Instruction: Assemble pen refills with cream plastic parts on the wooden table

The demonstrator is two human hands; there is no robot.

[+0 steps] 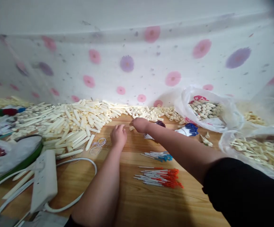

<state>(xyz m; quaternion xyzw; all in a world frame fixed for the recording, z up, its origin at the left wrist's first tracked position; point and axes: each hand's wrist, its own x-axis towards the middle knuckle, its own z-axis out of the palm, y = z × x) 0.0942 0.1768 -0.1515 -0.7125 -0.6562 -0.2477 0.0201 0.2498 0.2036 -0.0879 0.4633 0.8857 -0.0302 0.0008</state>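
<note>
My left hand is closed above the wooden table, its fingers curled; whatever they hold, if anything, is hidden. Just right of it, my right hand reaches to the front edge of a heap of small cream plastic pieces, fingers bent together. One short cream piece shows right under its fingertips; I cannot tell whether it is gripped. Below my right forearm lie bundles of thin white pen refills with blue ends and orange-red ends. Dark-blue-ended refills lie beyond that forearm.
A big pile of cream pen barrels spreads at the left, near a tangle of thin string. A white power strip with looping cables and a green-rimmed container stand nearer. Plastic bags of parts line the right.
</note>
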